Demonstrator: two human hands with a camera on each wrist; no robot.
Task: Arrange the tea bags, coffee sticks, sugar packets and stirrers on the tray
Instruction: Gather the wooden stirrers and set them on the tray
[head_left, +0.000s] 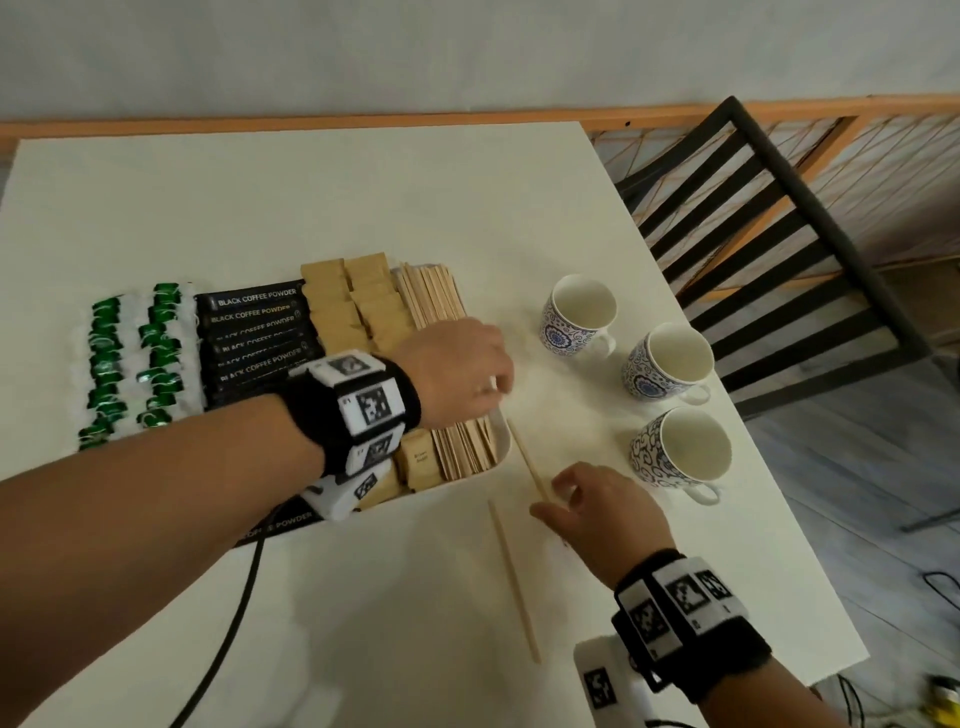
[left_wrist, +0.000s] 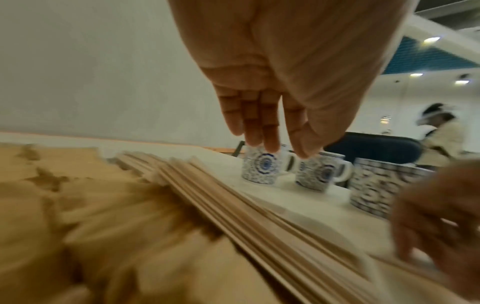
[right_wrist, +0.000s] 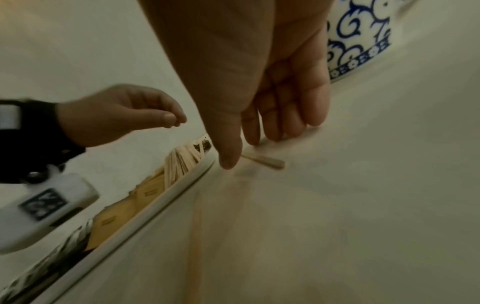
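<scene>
Head view shows a white table (head_left: 363, 218) filling most of the frame, with a black slatted chair (head_left: 779, 249) at the upper right. A white tray (head_left: 503, 436) sits left of centre. It holds, from left to right, green-tagged tea bags (head_left: 132, 364), black coffee sticks (head_left: 254, 332), brown sugar packets (head_left: 353, 306) and a packed row of wooden stirrers (head_left: 431, 296).

Three blue-patterned cups (head_left: 670, 364) stand in a diagonal line on the table at the right of the frame, well apart from the tray.

Left hand (head_left: 457, 374) hovers above the stirrer row at the tray's right edge; its fingers are relaxed, with thumb and fingertips close together, and hold nothing visible.

Right hand (head_left: 597, 509) is at lower centre-right, its fingers (right_wrist: 283, 115) extended down onto a loose stirrer (head_left: 527, 460) that lies on the table just beside the tray's right rim; no closed grip is visible.

A second loose stirrer (head_left: 514, 582) lies on the table at lower centre, near the right hand.
</scene>
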